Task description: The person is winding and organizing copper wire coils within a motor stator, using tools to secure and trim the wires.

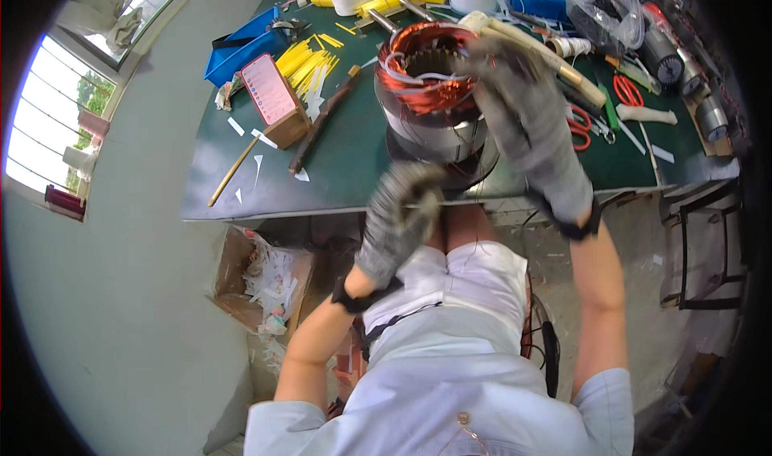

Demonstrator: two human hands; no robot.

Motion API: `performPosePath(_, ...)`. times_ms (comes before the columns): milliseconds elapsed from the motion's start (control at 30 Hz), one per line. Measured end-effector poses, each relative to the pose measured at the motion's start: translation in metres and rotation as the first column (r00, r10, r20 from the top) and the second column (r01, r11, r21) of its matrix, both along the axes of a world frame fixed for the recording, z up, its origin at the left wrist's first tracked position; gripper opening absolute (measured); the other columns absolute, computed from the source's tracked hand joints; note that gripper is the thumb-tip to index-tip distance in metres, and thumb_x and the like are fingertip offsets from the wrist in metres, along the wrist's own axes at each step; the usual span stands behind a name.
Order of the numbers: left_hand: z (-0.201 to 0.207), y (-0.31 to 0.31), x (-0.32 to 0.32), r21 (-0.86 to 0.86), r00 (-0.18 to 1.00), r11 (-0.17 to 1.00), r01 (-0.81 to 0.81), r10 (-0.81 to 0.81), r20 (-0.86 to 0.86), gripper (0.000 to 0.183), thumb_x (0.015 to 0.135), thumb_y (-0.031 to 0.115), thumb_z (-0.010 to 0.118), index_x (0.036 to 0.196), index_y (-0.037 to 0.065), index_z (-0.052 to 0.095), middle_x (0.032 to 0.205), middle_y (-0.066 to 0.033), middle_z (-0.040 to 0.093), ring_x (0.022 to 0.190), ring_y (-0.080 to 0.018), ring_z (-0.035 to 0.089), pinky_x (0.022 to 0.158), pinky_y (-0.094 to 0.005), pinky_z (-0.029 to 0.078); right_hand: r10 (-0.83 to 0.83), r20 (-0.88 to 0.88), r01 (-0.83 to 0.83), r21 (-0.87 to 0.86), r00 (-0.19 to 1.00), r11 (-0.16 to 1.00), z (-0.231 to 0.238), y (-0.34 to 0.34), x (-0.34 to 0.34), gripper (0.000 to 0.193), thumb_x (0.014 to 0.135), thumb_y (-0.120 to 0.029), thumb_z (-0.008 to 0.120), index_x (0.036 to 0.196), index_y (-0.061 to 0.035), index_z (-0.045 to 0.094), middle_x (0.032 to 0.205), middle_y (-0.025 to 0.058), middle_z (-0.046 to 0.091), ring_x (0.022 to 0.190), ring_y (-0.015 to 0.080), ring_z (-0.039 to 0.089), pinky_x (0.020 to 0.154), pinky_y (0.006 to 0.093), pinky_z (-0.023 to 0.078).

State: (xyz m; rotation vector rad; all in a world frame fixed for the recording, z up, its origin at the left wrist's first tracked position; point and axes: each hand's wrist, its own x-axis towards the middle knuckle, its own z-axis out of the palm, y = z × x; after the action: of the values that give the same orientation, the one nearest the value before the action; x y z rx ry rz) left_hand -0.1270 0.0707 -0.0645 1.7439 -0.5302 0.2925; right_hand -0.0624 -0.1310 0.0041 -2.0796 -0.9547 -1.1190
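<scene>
Stator | left hand curled low | right hand raised beside | both grips blurred, unclear

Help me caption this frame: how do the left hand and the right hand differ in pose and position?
The left hand is low, by the front edge of the table, while the right hand is raised beside the copper windings; blur hides whether it touches them. The left hand is curled, whereas the right hand stretches forward. Both wear grey gloves with dark bands at the wrists.
</scene>
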Motion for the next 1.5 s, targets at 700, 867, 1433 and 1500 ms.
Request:
performPosePath(700,0.054,0.007,0.076,0.522,0.751,0.702,-0.485,0.029,0.660,0.014,0.069,0.005,0.068,0.079,0.004,0.058,0.069,-0.0079,0.054,0.057,-0.0230,0.053,0.057,-0.0303,0.046,0.096,-0.105,-0.063,0.275,0.990,0.959,-0.033,0.024,0.051,0.026,0.082,-0.028,0.054,0.076,-0.0040,0.059,0.073,0.0175,0.058,0.071,0.0344,0.055,0.065,0.0421,0.042)
performPosePath(867,0.078,0.012,0.088,0.589,0.663,0.663,-0.462,-0.184,0.726,0.031,0.069,0.002,0.067,0.098,0.004,0.058,0.094,-0.0139,0.058,0.097,-0.0305,0.053,0.087,-0.0387,0.040,0.237,-0.057,-0.213,0.274,0.970,0.938,-0.030,0.013,0.063,0.027,0.083,-0.029,0.053,0.074,-0.0045,0.058,0.069,0.0163,0.056,0.065,0.0341,0.053,0.061,0.0409,0.041)
performPosePath(1433,0.077,-0.004,0.093,0.692,0.819,0.701,-0.170,-0.289,0.495,0.043,0.073,0.022,0.066,0.111,0.006,0.055,0.108,-0.0143,0.056,0.108,-0.0318,0.050,0.104,-0.0468,0.025,0.125,0.023,-0.127,0.233,0.992,0.964,-0.036,-0.025,0.055,0.017,0.081,-0.007,0.057,0.098,-0.0042,0.056,0.092,0.0094,0.056,0.090,0.0266,0.055,0.083,0.0341,0.043)
performPosePath(1500,0.071,-0.012,0.092,0.666,0.823,0.715,-0.211,-0.238,0.516,0.050,0.067,0.028,0.069,0.110,0.006,0.055,0.108,-0.0153,0.055,0.107,-0.0338,0.048,0.101,-0.0475,0.028,0.051,0.102,-0.065,0.138,0.993,0.988,-0.040,-0.020,0.041,0.024,0.076,-0.021,0.065,0.094,-0.0084,0.056,0.093,0.0101,0.056,0.092,0.0293,0.054,0.080,0.0413,0.043)
